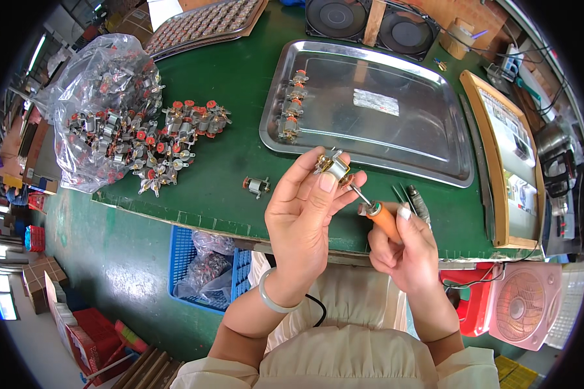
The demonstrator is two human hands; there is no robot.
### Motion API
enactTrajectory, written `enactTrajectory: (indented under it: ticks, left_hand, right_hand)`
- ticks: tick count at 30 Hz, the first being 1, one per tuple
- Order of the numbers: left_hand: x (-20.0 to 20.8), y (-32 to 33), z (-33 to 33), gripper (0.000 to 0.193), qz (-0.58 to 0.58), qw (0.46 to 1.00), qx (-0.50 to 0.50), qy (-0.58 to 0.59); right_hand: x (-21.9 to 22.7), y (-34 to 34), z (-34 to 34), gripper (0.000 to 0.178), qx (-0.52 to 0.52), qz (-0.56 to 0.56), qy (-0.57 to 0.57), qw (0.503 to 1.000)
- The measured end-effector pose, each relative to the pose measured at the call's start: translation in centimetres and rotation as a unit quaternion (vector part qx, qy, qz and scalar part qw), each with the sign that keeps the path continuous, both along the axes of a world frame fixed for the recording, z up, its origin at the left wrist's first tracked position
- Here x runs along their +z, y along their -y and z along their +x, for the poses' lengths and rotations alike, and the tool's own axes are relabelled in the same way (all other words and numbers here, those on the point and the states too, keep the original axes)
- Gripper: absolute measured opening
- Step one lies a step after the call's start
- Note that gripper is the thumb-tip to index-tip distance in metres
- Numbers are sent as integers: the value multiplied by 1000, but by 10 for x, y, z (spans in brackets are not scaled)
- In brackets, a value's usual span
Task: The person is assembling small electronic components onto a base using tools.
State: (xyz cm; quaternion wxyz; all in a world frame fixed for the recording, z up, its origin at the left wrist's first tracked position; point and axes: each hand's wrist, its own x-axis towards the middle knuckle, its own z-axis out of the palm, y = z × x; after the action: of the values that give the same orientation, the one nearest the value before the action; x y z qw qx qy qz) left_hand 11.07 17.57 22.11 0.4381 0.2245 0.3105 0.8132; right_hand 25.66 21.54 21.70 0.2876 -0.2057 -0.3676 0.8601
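Note:
My left hand pinches a small silver electric motor between thumb and fingers, above the front edge of the green table. My right hand is closed round an orange-handled tool with a thin metal shaft; its exact kind is unclear. The shaft's tip reaches the lower end of the motor, close to my left fingertips. Whether it touches is hard to tell. A single loose motor lies on the table left of my left hand. Beyond my hands, several motors stand in a row along the left side of a metal tray.
A clear plastic bag spills a pile of motors at the left. Behind are a filled tray and two black fans. A wooden frame stands right. Below the table sits a blue crate.

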Motion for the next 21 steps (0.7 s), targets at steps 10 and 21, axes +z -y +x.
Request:
enactTrajectory:
  ticks: [10, 21]
  left_hand:
    - [0, 5, -2, 35, 25, 999, -17, -30]
    - [-8, 6, -17, 30, 10, 979, -115, -169]
  right_hand:
    - [13, 0, -1, 41, -49, 102, 173, 978]
    - [42, -35, 27, 29, -160, 242, 72, 954]
